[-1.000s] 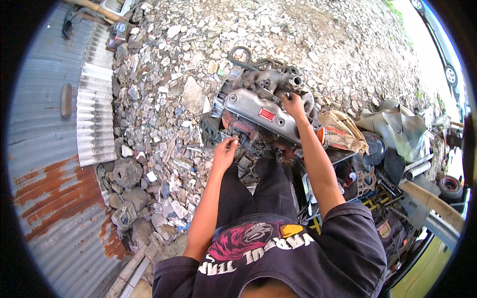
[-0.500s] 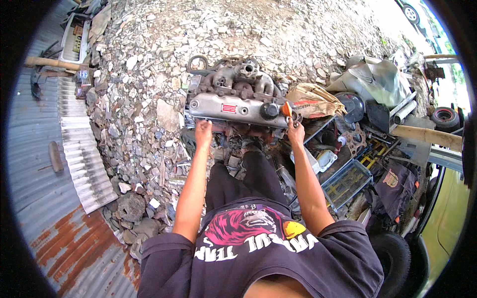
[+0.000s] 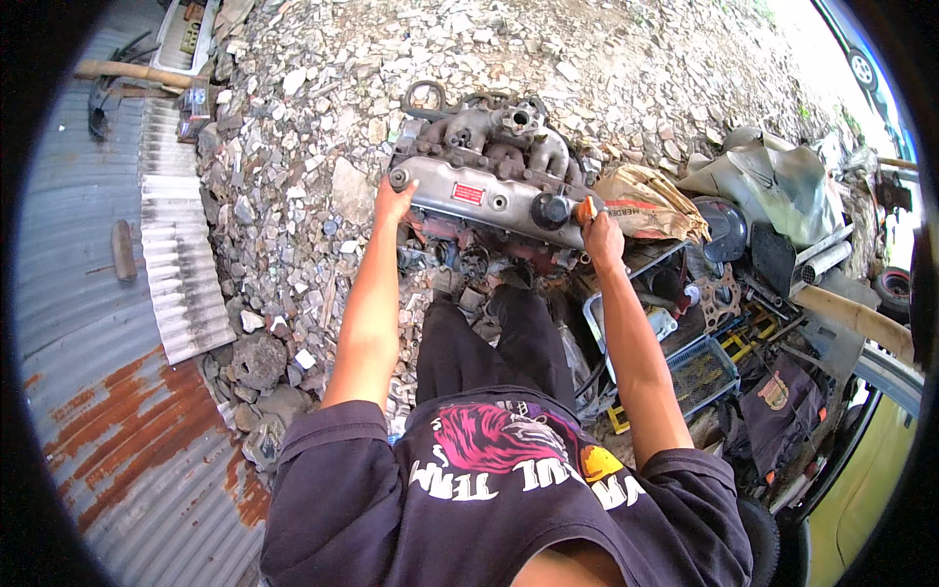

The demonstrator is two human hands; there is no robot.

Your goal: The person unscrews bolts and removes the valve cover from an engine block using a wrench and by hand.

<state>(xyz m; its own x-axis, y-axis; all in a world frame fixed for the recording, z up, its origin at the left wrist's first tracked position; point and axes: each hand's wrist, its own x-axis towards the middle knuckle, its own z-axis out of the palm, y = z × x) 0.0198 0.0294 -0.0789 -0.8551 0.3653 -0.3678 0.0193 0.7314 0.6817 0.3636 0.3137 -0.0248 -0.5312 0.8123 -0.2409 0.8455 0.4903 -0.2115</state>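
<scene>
In front of my legs sits an engine [image 3: 509, 157] with rusty manifold pipes along its far side. Its long silver valve cover [image 3: 440, 191] bears a red label and a black round filler cap [image 3: 550, 210]. My left hand [image 3: 393, 203] is closed round the cover's left end, thumb on top. At the opposite end, my right hand [image 3: 603, 238] grips the cover beside a small orange piece [image 3: 586, 209]. The cover slants down to the right in view. Dark and reddish engine parts show below its near edge; whether it is lifted off them I cannot tell.
Loose stones [image 3: 323, 166] cover the ground. Corrugated metal sheets [image 3: 108, 391] lie at left. To the right are a brown paper sack [image 3: 650, 203], a blue mesh crate [image 3: 706, 377], a flat metal gasket [image 3: 719, 298] and a bamboo pole [image 3: 851, 321].
My left hand has shifted from the cover's near edge to its left end. My right hand has closed over the right end. The view has turned, tilting the scene.
</scene>
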